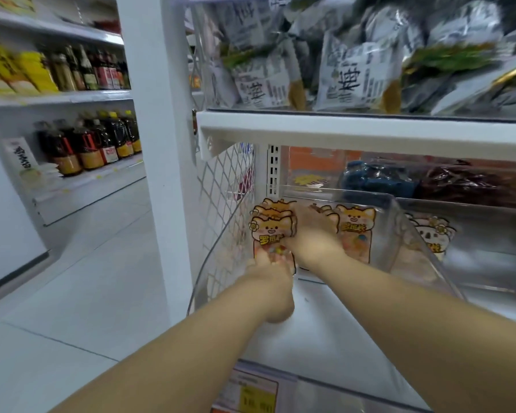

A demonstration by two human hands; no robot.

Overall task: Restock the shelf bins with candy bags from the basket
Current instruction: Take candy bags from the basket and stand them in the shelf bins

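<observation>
I was midway through placing stock. My left hand (270, 283) pinched the bottom of the candy bags (272, 231), which stood upright in the clear bin's (416, 248) back left corner. My right hand (312, 241) pressed their right side; whether its fingers curled, I couldn't tell. Next, I judged, came squaring the stack and letting go.

Dark bottles (96, 144), likely sauces, line the left shelves (57, 98) beside yellow boxes (27, 70)
</observation>
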